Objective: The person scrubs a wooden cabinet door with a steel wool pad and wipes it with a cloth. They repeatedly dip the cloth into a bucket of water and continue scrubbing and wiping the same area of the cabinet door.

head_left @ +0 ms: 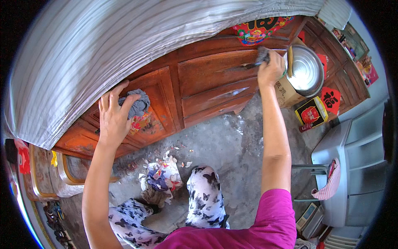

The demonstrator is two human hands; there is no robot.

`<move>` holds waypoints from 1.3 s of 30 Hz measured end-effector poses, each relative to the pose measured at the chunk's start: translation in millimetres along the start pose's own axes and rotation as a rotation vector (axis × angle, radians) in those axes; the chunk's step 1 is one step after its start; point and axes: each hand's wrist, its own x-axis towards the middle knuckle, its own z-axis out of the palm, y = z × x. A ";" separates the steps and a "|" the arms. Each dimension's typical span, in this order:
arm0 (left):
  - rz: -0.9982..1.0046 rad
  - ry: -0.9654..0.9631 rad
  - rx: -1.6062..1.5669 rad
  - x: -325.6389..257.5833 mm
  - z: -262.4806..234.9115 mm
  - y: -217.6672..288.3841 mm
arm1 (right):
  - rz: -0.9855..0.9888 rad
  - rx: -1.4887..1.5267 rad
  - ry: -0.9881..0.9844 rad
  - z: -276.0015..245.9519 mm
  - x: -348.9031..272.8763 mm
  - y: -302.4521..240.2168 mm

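Observation:
A crumpled grey cloth (141,104) is held between the thumb and fingers of my left hand (112,118), against the left panel of a red-brown wooden cabinet front (215,70). Worn red and yellow paper remnants cling to the panel just below it. My right hand (271,69) reaches to the cabinet's upper right, its fingers closed round a dark grey wad (262,54). Whether that wad is cloth or a scouring pad I cannot tell. Dark and shiny streaks mark the wood left of this hand.
A striped sheet (145,33) overhangs the cabinet top. At right, a metal basin (304,68) rests on a cardboard box (286,93), beside a black-and-yellow package (311,112). Paper scraps and crumpled cloths (159,178) lie on the concrete floor near my knees. A pale cabinet (352,166) stands right.

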 end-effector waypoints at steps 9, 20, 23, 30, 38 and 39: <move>-0.017 -0.027 -0.012 -0.3 -3.7 2.1 | -0.262 0.515 -0.055 -3.4 -30.8 -148.0; -0.022 -0.012 0.011 1.0 -1.3 2.0 | 0.110 -0.080 -0.061 23.3 5.3 59.1; -0.018 -0.012 0.021 1.0 1.6 3.6 | 0.069 0.089 0.047 25.8 -13.1 12.6; -0.029 -0.082 0.046 -6.0 -6.4 -2.6 | -0.312 0.449 -0.028 10.3 -20.7 -84.3; -0.030 -0.069 0.038 3.0 -1.3 6.2 | 0.420 -0.119 -0.036 48.8 13.9 145.3; -0.022 -0.054 0.052 3.1 0.1 4.9 | 0.444 -0.121 -0.023 52.9 13.3 142.3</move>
